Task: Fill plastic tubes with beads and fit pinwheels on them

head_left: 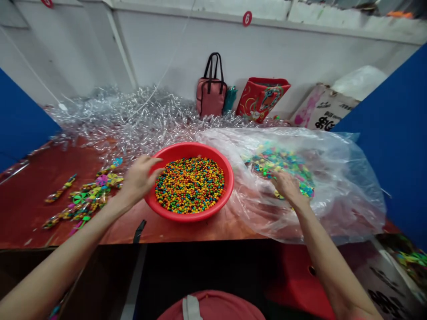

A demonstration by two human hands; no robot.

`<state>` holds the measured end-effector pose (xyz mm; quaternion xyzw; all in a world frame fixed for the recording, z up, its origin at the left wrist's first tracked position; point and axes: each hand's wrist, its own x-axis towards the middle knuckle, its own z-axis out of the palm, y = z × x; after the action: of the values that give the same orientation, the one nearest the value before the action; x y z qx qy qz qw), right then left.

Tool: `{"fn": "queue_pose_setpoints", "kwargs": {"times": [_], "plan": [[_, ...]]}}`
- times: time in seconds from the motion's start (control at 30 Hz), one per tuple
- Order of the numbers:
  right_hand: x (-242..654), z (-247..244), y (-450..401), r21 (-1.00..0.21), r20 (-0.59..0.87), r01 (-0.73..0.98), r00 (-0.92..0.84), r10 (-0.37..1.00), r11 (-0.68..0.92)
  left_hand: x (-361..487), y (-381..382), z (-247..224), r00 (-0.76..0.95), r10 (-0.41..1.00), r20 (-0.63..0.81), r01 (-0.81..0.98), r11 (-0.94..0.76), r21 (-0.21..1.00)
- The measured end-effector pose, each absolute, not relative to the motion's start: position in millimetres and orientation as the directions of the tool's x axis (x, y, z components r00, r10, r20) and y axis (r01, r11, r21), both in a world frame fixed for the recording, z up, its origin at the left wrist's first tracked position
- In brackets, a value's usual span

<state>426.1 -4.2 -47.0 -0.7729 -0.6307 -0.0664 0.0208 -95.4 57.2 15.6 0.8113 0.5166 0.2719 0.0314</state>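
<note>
My left hand [138, 178] is at the left rim of a red plastic basin [189, 218], its fingers apart and nothing seen between them. Small round multicoloured candy-like balls [190, 184] fill much of the basin. To the right, my right hand [287, 187] reaches into the opening of a large clear plastic bag [347, 178]. Its fingertips are among small bright plastic pieces [283, 160] in green, yellow and blue; they are blurred and partly hidden. Left of my left hand lie several clear tubes filled with coloured balls [80, 204], with small pinwheel-like tops.
Many empty-looking clear tubes [133, 111] are heaped along the back. A pink handbag [211, 95] and a red bag [262, 98] stand against the wall. A printed sack [323, 106] is at the back right. Blue panels [396, 138] flank the red-covered table [30, 186].
</note>
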Motion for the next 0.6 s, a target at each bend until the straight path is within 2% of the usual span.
{"fn": "queue_pose_setpoints", "kwargs": {"times": [0.1,0.17,0.23,0.3,0.37,0.43,0.5,0.6], "plan": [[455,-67,-5,0.147,0.025,0.952,0.269,0.963,-0.269,-19,100,2,0.423,0.87,0.254,0.736,-0.493,0.464],[464,-75,-5,0.097,0.047,0.964,0.245,0.968,-0.249,17,128,-10,0.403,0.905,0.138,0.746,-0.412,0.523],[468,-78,-4,-0.057,0.116,0.977,0.211,0.971,-0.206,37,150,-22,0.367,0.929,0.053,0.757,-0.331,0.563],[469,-78,-4,-0.329,0.225,0.937,0.203,0.953,-0.122,43,164,-31,0.354,0.935,0.012,0.756,-0.294,0.585],[464,-75,-6,-0.624,0.288,0.782,0.241,0.927,-0.01,39,171,-35,0.36,0.933,-0.007,0.74,-0.281,0.611],[451,-69,-9,-0.844,0.267,0.531,0.304,0.914,0.071,31,170,-34,0.368,0.929,-0.023,0.717,-0.269,0.643],[433,-62,-12,-0.956,0.198,0.277,0.367,0.909,0.096,22,165,-30,0.384,0.922,-0.042,0.657,-0.241,0.714],[402,-51,-16,-0.992,0.114,0.0,0.397,0.911,0.124,9,152,-19,0.46,0.883,-0.094,0.4,-0.111,0.91]]}}
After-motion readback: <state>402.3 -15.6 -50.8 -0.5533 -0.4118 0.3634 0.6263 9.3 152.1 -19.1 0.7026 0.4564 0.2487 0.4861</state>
